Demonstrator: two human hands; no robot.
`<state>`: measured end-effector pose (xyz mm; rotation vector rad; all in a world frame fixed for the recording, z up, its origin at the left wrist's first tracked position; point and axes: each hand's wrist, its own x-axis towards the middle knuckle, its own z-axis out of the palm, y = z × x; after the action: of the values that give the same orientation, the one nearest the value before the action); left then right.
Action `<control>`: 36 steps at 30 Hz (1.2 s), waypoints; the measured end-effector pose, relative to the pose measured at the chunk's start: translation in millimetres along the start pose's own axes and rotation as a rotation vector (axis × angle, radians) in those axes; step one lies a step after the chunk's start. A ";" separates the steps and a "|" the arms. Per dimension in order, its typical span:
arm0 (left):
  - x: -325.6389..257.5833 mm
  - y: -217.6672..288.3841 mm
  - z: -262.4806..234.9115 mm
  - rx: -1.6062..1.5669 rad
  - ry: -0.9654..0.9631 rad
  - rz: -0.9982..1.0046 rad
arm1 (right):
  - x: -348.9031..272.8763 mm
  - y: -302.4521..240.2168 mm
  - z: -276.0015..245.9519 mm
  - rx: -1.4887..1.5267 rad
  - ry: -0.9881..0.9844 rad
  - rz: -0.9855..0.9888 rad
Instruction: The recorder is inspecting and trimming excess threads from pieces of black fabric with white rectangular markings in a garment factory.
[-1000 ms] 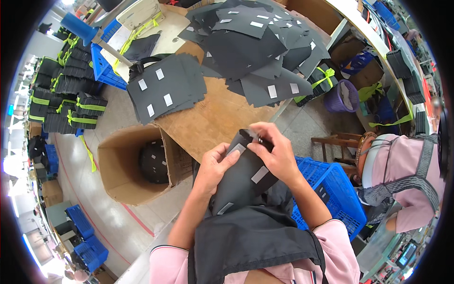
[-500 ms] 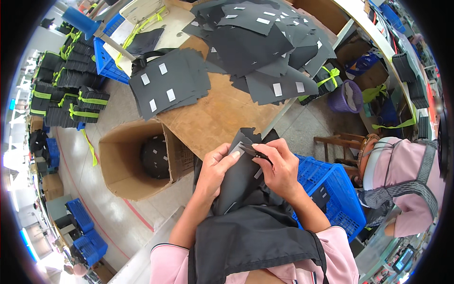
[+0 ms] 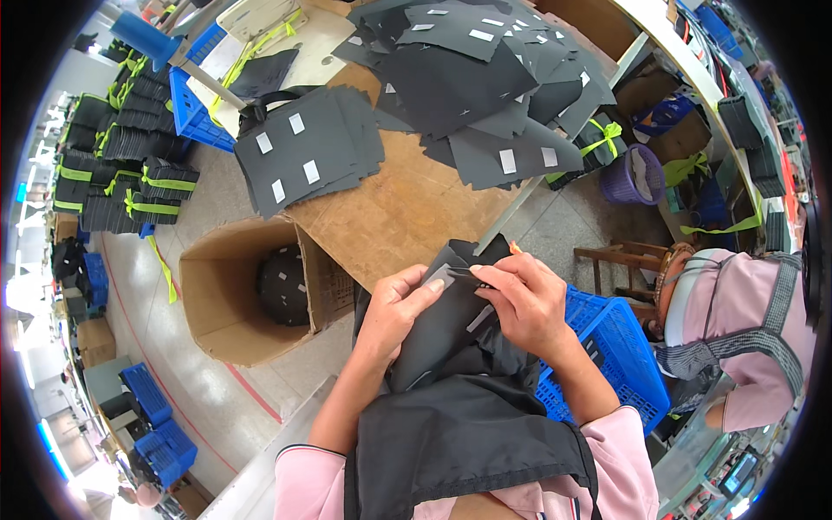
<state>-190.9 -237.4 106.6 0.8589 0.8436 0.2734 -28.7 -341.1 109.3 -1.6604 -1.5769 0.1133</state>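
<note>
My left hand [image 3: 401, 314] pinches a dark grey fabric panel [image 3: 433, 334] near the table's front edge, its thumb lying by a light grey patch [image 3: 442, 274]. In my right hand [image 3: 526, 299] are small thread snips [image 3: 472, 276], mostly hidden by the closed fingers. Their thin tip points left, close to the patch. An orange-yellow bit [image 3: 516, 248] shows above the right knuckles. Another light strip [image 3: 477, 317] is on the panel below the right fingers. The lower part of the panel rests over my black apron [image 3: 468, 442].
Stacked dark panels with white patches [image 3: 312, 147] lie on the wooden table [image 3: 381, 225], beside a larger loose heap [image 3: 459, 87]. A cardboard box [image 3: 208, 295] stands at the left and a blue crate [image 3: 628, 355] at the right. Another person [image 3: 737, 321] is at the far right.
My right hand has moved slightly right and turned, its back now more upward, and the snips have drawn back from the patch. My left hand keeps its hold on the panel.
</note>
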 end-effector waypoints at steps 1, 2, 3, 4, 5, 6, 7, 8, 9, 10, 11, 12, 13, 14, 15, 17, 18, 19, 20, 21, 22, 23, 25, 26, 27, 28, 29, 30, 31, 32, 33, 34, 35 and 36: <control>0.0 0.1 0.7 0.017 -0.010 0.007 | 1.3 -0.5 -0.2 0.001 0.000 0.000; -0.1 -0.1 1.0 0.035 -0.019 0.014 | 2.7 -1.4 0.1 -0.009 0.005 -0.032; 0.0 -0.4 1.0 0.035 -0.019 0.013 | 3.8 -1.8 0.4 -0.020 0.011 -0.064; 0.2 -1.1 0.8 0.043 -0.033 0.007 | 3.8 -0.9 1.7 -0.019 0.011 -0.063; 0.1 -1.7 0.9 0.051 -0.047 0.000 | 3.0 0.7 3.6 0.027 0.023 -0.029; -0.2 -1.8 1.3 0.051 -0.047 -0.001 | 2.6 1.2 5.2 0.072 0.036 0.005; -0.8 -1.7 2.1 0.048 -0.043 -0.007 | 2.0 0.0 5.6 0.072 0.036 0.006; -1.2 -1.9 2.5 0.044 -0.038 -0.013 | 1.0 -2.2 5.8 0.396 0.063 0.291; -0.8 -2.0 2.2 0.045 -0.039 -0.012 | 1.2 -4.5 5.9 0.718 0.089 0.576; -0.3 -2.6 1.6 0.030 -0.027 -0.005 | 2.4 -7.1 5.9 0.881 0.160 0.664; 0.1 -3.0 1.1 0.016 -0.016 0.002 | 0.0 -8.1 1.5 0.602 0.105 0.518; 0.9 -2.7 1.0 0.017 -0.016 0.003 | -3.4 -8.8 -2.2 0.326 0.051 0.370; 1.7 -2.3 0.8 0.015 -0.015 0.008 | -6.8 -8.9 1.2 0.256 0.061 0.281; 2.3 -2.1 0.7 0.013 -0.014 0.014 | -8.1 -6.7 4.2 0.255 0.062 0.280; 2.6 -1.8 1.4 0.014 -0.014 0.013 | -9.5 -4.2 6.5 0.158 0.064 0.187; 2.7 -1.4 2.9 0.019 0.000 0.010 | -8.3 -6.0 4.8 0.028 0.039 0.112; 3.3 -1.3 3.1 0.020 -0.002 0.011 | -7.9 -6.1 5.4 0.026 0.041 0.112; 3.8 -1.6 3.2 0.011 -0.002 0.001 | -7.8 -5.5 6.5 0.060 0.040 0.127; 4.3 -1.5 3.4 0.002 -0.001 -0.008 | -7.6 -4.8 7.6 0.095 0.039 0.142; 4.0 -1.6 3.6 0.003 -0.001 -0.008 | -7.6 -3.8 9.1 0.095 0.040 0.142; 3.8 -1.6 3.8 0.010 -0.001 -0.007 | -6.9 -2.2 10.8 0.114 0.051 0.133; 3.9 -1.4 4.0 0.018 0.000 -0.006 | -6.4 -1.6 11.7 0.134 0.062 0.125; 3.5 -1.3 4.1 0.015 0.000 -0.011 | -6.9 -4.1 12.1 0.123 0.057 0.138; 3.6 -1.3 4.2 0.011 0.000 -0.015 | -7.7 -5.3 12.0 0.113 0.051 0.151; 3.6 -1.7 4.0 0.011 0.000 -0.014 | -10.0 -5.8 11.9 0.113 0.051 0.151; 3.8 -2.6 3.6 0.005 -0.001 -0.025 | -13.3 -5.8 11.8 0.103 0.073 0.155; 4.2 -3.1 3.2 -0.001 -0.003 -0.035 | -15.2 -5.1 11.0 0.092 0.095 0.159; 4.1 -3.6 2.4 -0.002 -0.002 -0.036 | -16.3 -3.4 9.0 0.093 0.093 0.159; 4.1 -3.7 1.2 0.009 -0.008 -0.032 | -17.2 -1.4 6.2 0.083 0.101 0.120; 4.0 -3.8 0.4 0.019 -0.014 -0.028 | -17.1 -0.3 4.2 0.073 0.109 0.080; 4.2 -3.7 0.3 0.018 -0.013 -0.029 | -15.3 -0.7 2.2 0.073 0.108 0.081; 4.0 -3.4 0.2 0.026 -0.017 -0.038 | -12.6 -1.4 -0.5 0.070 0.054 0.089; 3.6 -3.1 0.3 0.033 -0.020 -0.046 | -10.7 -1.4 -1.6 0.068 0.000 0.097; 3.6 -2.6 1.5 0.033 -0.020 -0.046 | -9.1 -0.3 -1.3 0.067 0.000 0.097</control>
<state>-187.7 -238.0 103.3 0.8705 0.8494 0.2110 -30.1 -349.7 106.1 -1.6841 -1.4771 0.2142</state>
